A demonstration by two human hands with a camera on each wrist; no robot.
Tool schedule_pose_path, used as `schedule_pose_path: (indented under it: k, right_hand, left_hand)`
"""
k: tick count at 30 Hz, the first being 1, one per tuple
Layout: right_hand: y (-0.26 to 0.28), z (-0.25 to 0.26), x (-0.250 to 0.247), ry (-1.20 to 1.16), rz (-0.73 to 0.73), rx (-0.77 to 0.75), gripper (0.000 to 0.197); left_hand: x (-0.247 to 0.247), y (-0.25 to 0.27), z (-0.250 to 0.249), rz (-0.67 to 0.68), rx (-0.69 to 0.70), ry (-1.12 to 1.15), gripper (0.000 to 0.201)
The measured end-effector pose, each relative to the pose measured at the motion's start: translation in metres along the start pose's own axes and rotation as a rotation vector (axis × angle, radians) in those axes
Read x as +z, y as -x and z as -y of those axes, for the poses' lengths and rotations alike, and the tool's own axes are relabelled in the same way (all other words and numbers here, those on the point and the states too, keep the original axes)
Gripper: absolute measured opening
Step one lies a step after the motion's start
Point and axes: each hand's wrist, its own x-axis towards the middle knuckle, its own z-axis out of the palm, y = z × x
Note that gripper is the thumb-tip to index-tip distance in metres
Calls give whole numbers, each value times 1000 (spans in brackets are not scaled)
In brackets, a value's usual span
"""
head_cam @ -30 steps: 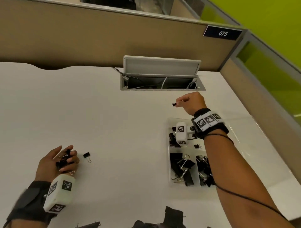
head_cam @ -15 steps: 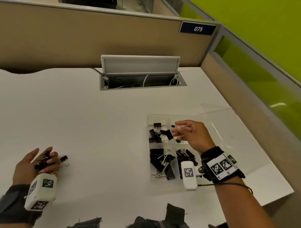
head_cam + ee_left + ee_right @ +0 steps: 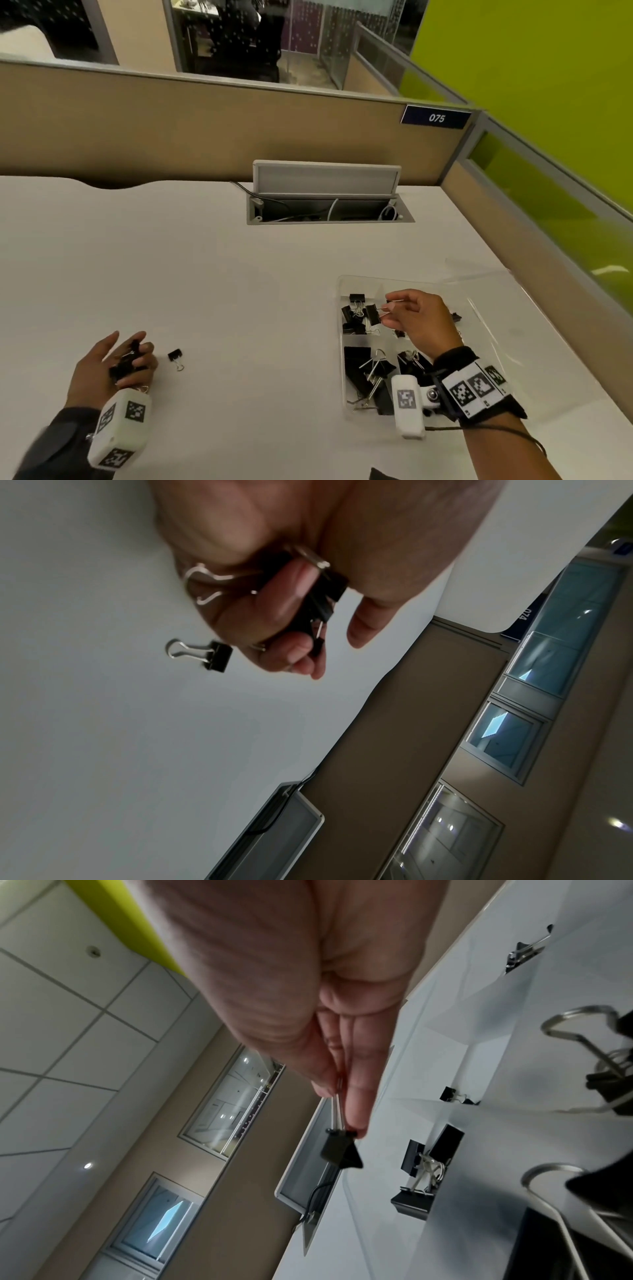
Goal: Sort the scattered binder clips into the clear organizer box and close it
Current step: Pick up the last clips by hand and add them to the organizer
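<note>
One clip [image 3: 339,1150] pinched in right hand [image 3: 419,320] over box [image 3: 342,346]; left hand [image 3: 109,368] grips several clips [image 3: 125,365].

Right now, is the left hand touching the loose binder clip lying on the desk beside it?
Apart. The head view shows bare desk between the left hand and the loose binder clip.

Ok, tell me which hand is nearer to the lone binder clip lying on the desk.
Left. The left hand, gripping several clips, sits just beside the lone binder clip; the right hand is far across, over the clear organizer box.
</note>
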Motion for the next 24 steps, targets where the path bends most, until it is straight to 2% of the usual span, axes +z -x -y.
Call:
schedule_pose_path:
  k: [6,9,12,13,17,24]
  right_hand:
    - [-13,5,13,63,-29,-6,18]
    - [-14,5,20,266,-45,-51,20]
    - [-8,8,26,384,-41,-81,21]
    - [-6,9,28,388,-31,-86,21]
    - [2,10,31,348,9,-81,22]
    - [10,8,35,308,-4,-89,19]
  left_hand:
    - [10,8,-8,-5,15,-11,78]
    - [12,10,-16,-15,-14,-16,82]
    - [9,11,-25,-58,-31,-21,73]
    - [8,13,-29,-71,-30,-18,71]
    - [2,21,-41,-59,-27,-28,89]
    - [-11,28,-55,-63,-13,-14,91]
